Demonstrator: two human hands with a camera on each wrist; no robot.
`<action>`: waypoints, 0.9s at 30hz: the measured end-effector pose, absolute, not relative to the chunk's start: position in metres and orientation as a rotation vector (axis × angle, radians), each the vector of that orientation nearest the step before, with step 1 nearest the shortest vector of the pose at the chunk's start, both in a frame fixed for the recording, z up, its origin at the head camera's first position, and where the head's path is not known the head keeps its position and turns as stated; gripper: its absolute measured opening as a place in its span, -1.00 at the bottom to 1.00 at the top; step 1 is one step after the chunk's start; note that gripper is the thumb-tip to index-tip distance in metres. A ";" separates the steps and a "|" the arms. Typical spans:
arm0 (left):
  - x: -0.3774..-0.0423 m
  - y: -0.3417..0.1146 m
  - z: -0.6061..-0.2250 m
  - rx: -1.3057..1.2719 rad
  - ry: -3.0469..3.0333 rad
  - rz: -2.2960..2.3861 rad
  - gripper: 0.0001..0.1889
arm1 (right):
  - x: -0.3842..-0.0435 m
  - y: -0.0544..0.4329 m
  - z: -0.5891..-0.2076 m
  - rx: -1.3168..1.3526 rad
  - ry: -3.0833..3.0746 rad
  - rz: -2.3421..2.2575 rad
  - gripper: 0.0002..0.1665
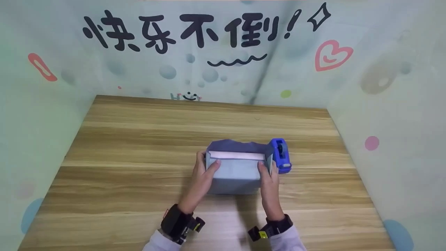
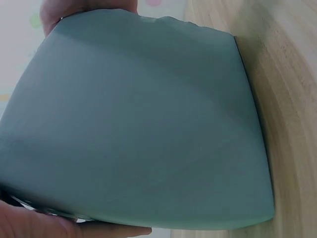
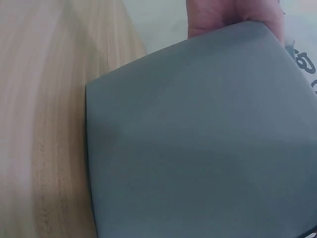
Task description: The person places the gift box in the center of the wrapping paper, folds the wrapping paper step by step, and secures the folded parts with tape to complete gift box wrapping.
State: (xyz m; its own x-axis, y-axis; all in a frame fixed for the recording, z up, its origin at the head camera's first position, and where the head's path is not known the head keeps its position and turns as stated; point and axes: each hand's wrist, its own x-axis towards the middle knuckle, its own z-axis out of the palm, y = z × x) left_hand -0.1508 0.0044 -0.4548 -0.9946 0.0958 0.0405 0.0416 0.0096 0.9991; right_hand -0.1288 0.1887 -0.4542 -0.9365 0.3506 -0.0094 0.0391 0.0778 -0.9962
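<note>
A box wrapped in blue-grey paper [image 1: 234, 169] stands on the table between both hands. Along its top, a pale pinkish-white strip of the box [image 1: 237, 155] shows inside the raised paper edges. My left hand [image 1: 205, 171] grips the left side, thumb on the near face. On the right side my right hand [image 1: 269, 177] holds it the same way; its fingers are mostly hidden behind the paper. Both wrist views are largely filled by the smooth paper [image 2: 138, 119], its lower edge at the tabletop.
A blue tape dispenser [image 1: 281, 156] stands just right of the box, close to the right hand. The wood-grain table [image 1: 139, 139] is bordered by a printed backdrop [image 1: 139, 76] at the back and sides.
</note>
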 end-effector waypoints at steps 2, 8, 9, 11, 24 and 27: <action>-0.151 0.005 -0.453 0.164 2.219 2.171 -0.57 | -0.129 0.189 -0.453 -0.385 -2.138 1.897 -0.31; -0.149 0.005 -0.451 0.212 2.288 2.168 -0.61 | -0.128 0.190 -0.452 -0.299 -2.221 1.720 -0.39; -0.149 0.006 -0.450 0.225 2.299 2.168 -0.61 | -0.128 0.191 -0.452 -0.283 -2.241 1.697 -0.39; -0.148 0.006 -0.450 0.242 2.314 2.162 -0.62 | -0.128 0.193 -0.451 -0.266 -2.294 1.632 -0.42; -0.147 0.004 -0.447 0.302 2.655 1.861 -0.67 | -0.125 0.198 -0.449 -0.062 -2.502 1.153 -0.49; -0.147 0.004 -0.446 0.275 2.734 1.740 -0.66 | -0.125 0.198 -0.448 -0.052 -2.511 1.061 -0.52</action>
State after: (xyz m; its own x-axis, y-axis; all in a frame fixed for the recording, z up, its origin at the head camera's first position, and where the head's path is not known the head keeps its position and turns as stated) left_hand -0.1472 0.0040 -0.4459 -0.9795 0.0825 0.1836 0.2013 0.4152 0.8872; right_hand -0.1245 0.1979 -0.4478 -0.9142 0.1909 0.3574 -0.1233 0.7091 -0.6942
